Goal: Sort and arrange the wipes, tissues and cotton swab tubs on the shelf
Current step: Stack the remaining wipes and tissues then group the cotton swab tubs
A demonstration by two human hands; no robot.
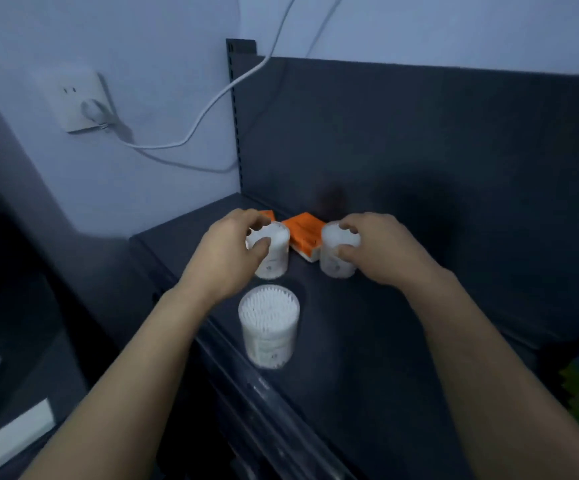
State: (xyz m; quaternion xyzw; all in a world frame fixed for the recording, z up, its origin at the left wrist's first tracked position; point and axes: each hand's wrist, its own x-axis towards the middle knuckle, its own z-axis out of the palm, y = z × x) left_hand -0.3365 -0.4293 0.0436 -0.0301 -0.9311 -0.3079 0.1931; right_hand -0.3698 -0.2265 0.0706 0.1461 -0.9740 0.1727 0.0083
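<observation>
Head view. On the dark shelf (367,306), the left hand (227,252) grasps one cotton swab tub (274,252) by its top, and the right hand (376,249) grasps a second tub (335,258). A third tub (269,325) stands free near the front edge. Orange tissue packs (303,233) lie behind, apparently unsorted; judged early to midway, with grouping left.

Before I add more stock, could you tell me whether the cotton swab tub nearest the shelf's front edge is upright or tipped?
Upright. The front tub stands on its base on the shelf, swab tips facing up, untouched by either hand.
</observation>
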